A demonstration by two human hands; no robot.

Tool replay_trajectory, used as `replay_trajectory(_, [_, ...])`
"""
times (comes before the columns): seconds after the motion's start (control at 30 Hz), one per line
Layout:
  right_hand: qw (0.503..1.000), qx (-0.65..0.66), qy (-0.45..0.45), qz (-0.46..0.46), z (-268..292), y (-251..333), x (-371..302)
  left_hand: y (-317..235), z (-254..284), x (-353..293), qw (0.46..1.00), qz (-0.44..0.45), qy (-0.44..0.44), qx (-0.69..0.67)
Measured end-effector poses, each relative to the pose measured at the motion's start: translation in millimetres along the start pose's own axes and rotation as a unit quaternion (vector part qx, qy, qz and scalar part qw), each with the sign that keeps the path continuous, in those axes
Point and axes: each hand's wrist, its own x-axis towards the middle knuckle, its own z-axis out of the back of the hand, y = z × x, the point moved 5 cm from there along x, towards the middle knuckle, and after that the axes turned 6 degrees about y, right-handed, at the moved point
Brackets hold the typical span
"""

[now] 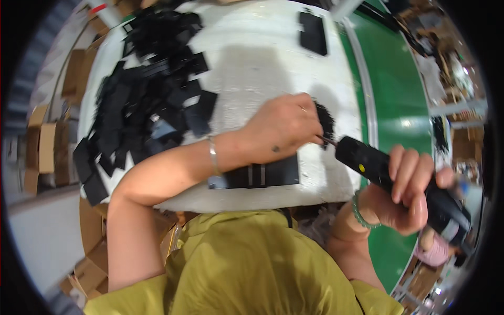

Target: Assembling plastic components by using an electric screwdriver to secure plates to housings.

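Note:
My right hand [407, 194] is wrapped round a black electric screwdriver [362, 160], which tilts with its tip up and to the left. Its thin bit reaches the fingertips of my left hand [286, 126]. Those fingers are pinched together at the bit's end, and whatever they hold is too small or hidden to make out. Just beyond them lies a heap of tiny black pieces [324, 121], perhaps screws. Under my left wrist, near the front edge of the white work surface [247, 68], rests a flat black rectangular part [278, 176], partly covered by my hand.
A large pile of flat black pieces [142, 100] spreads over the left side. One black rectangular piece [313, 32] lies at the far right. Cardboard boxes [50, 147] stand to the left. A green surface [391, 89] runs along the right, with a person in pink [433, 252] beyond.

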Motion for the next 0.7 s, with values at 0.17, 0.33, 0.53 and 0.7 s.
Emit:
replay_trajectory(0.17, [0.995,0.004,0.103,-0.003,-34,-8,-6,-11,12,-32,0.996,0.083,-0.007,0.032])
replay_trajectory(0.33, [0.998,0.012,0.044,-0.032,-26,-23,-9,15,64,-47,0.967,0.201,0.068,0.138])
replay_trajectory(0.53, [0.998,0.039,0.015,-0.039,-18,-16,-12,58,113,-84,0.876,0.353,0.276,0.176])
replay_trajectory(0.7, [0.998,0.03,0.002,-0.051,-14,-13,-14,59,110,-87,0.898,0.332,0.219,0.19])
